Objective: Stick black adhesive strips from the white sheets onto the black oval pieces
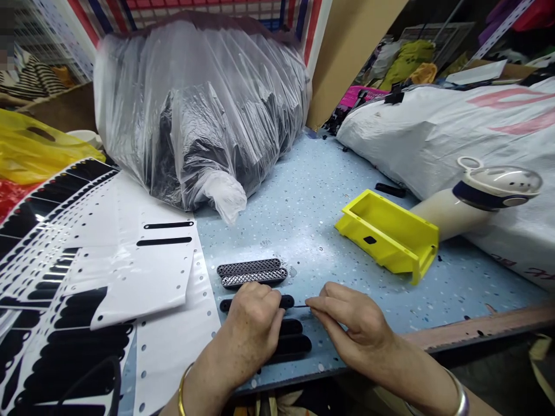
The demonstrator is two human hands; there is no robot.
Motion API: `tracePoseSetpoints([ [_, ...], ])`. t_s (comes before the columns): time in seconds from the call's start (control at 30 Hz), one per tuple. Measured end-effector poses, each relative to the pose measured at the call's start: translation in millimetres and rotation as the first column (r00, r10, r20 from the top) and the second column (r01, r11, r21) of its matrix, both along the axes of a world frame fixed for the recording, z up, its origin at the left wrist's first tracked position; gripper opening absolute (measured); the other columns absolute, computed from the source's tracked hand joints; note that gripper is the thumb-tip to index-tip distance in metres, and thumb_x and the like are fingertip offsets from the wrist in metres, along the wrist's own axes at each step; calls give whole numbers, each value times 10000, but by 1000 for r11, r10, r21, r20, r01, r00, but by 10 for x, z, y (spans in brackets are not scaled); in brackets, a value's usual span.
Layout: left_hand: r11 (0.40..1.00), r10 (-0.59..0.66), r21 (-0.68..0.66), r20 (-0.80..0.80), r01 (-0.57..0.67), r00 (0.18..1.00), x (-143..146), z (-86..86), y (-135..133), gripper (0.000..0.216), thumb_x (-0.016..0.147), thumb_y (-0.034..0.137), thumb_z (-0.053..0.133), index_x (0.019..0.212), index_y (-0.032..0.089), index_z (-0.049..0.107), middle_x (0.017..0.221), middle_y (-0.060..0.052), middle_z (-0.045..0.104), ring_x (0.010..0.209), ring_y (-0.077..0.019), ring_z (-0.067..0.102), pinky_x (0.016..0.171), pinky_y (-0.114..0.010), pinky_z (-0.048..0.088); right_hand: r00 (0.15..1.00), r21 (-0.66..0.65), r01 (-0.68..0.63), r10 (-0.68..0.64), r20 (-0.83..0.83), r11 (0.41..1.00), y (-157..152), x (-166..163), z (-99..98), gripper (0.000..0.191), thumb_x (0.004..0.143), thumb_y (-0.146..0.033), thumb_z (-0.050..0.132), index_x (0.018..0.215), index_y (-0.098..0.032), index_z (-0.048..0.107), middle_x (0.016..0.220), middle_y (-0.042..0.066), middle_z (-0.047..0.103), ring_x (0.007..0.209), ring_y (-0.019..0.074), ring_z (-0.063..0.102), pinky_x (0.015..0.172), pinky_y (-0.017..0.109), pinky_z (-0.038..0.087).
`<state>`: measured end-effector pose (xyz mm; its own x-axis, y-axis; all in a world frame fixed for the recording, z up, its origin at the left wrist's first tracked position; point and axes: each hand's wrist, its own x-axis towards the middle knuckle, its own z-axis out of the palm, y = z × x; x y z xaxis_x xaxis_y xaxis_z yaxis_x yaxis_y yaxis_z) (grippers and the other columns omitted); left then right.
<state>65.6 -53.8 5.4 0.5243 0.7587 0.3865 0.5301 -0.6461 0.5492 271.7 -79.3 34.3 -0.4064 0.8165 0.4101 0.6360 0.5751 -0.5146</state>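
Observation:
My left hand (255,318) is closed, its fingers curled down over a black oblong plastic piece (287,301) with rounded ends, which lies on the table. Between the thumb and fingers of my right hand (355,323) is the end of a thin black strip (300,306), seen edge-on and reaching towards that piece. Just beyond my left hand lie two oblong pieces with a lattice face (255,277). More black oblong pieces (292,346) lie nearer the table edge, partly covered by my left hand and wrist.
White backing sheets (165,277) with black strips spread over the left side. A plastic bag of dark items (208,115) stands at the back. On the right are a yellow plastic bin (385,237), a bottle (451,211) lying tilted and a large white sack (425,127).

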Motion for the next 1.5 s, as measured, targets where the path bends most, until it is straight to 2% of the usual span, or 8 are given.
tracePoseSetpoints([
  [0.43,998,-37,-45,10,37,999,-8,17,5,177,855,57,505,868,162,648,756,-67,657,697,-220,598,642,-375,500,989,13,-67,65,133,998,87,-19,-9,300,866,41,407,825,-159,628,666,-5,421,606,149,404,554,295,288],
  [0.83,998,-35,-54,9,36,999,-11,42,3,200,859,66,474,835,168,644,738,-59,643,681,-206,576,636,-362,493,968,4,-75,72,240,997,98,-75,101,323,793,58,367,713,-182,568,676,15,450,623,166,421,573,297,333],
  [0.93,997,-37,-73,20,38,999,-13,60,5,200,845,52,478,831,164,643,748,-65,647,694,-208,580,644,-368,505,961,-42,-101,108,256,994,128,-85,180,300,755,52,384,705,-196,545,694,23,483,645,172,466,592,291,384],
  [1.03,992,-49,-118,46,54,998,-14,71,13,192,828,39,488,811,162,634,749,-65,644,705,-207,588,655,-367,521,969,-150,-95,126,214,984,238,-106,230,259,779,10,406,709,-203,536,735,30,534,682,166,520,640,275,446],
  [1.13,987,-50,-148,69,60,996,-11,68,31,190,820,41,488,819,167,631,761,-63,653,715,-204,605,661,-362,532,978,-325,-66,126,168,943,414,-146,188,211,775,-36,431,673,-194,528,683,1,547,640,140,513,619,255,434],
  [1.3,986,-53,-152,85,65,995,-9,69,59,181,804,55,495,842,167,633,769,-62,659,718,-203,618,641,-352,538,995,-604,6,56,84,797,618,-217,26,139,626,-96,521,540,-191,466,473,-77,394,466,81,369,454,205,277],
  [1.4,982,-46,-178,88,61,995,-8,63,61,169,799,52,514,836,167,633,768,-57,657,713,-201,619,645,-351,538,998,-699,-22,59,29,715,644,-221,-6,138,642,-152,546,536,-188,465,464,-80,372,469,76,345,435,198,246],
  [1.5,981,-35,-186,92,52,995,-6,46,60,153,785,52,537,811,161,639,756,-60,655,700,-202,620,644,-351,532,999,-749,-46,48,-19,661,647,-209,6,162,666,-197,558,531,-185,469,467,-80,354,485,78,325,437,203,235],
])
